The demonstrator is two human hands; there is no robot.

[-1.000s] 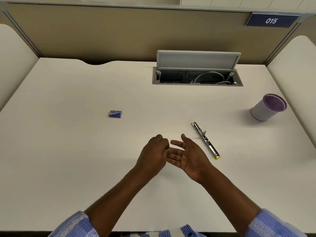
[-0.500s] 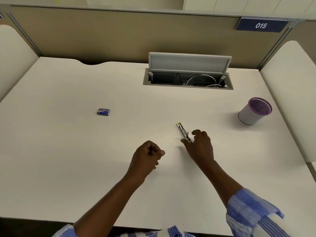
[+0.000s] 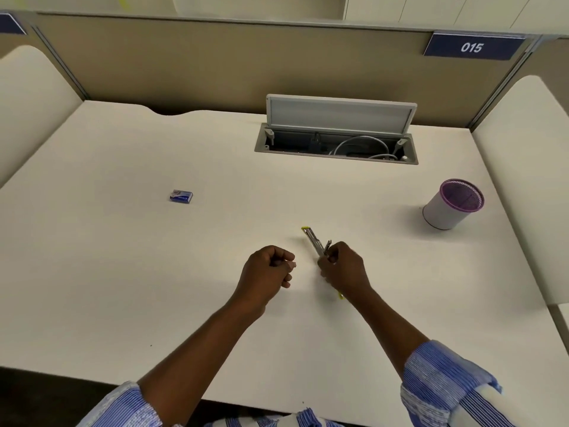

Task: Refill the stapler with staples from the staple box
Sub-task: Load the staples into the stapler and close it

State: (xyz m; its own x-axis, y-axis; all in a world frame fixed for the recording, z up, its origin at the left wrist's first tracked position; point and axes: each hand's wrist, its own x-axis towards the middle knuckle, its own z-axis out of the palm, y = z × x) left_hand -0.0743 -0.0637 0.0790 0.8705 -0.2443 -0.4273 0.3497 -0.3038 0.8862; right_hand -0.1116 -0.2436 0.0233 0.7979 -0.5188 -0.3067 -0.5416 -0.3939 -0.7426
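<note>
A slim metal stapler (image 3: 313, 241) with yellow ends lies at an angle on the white desk (image 3: 123, 272). My right hand (image 3: 345, 269) grips its middle, fingers curled round it, so only its far part and a yellow tip below my wrist show. My left hand (image 3: 266, 271) hovers just left of it, curled into a fist; nothing shows inside it. The small blue staple box (image 3: 181, 196) sits closed on the desk, far to the left of both hands.
A white pen cup with a purple mesh rim (image 3: 452, 204) stands at the right. An open cable hatch (image 3: 335, 143) with its lid raised is set into the desk at the back. Partition walls (image 3: 184, 66) enclose the desk.
My hands separated from each other. The right hand moved onto the stapler and closed round it; the left hand curled into a fist.
</note>
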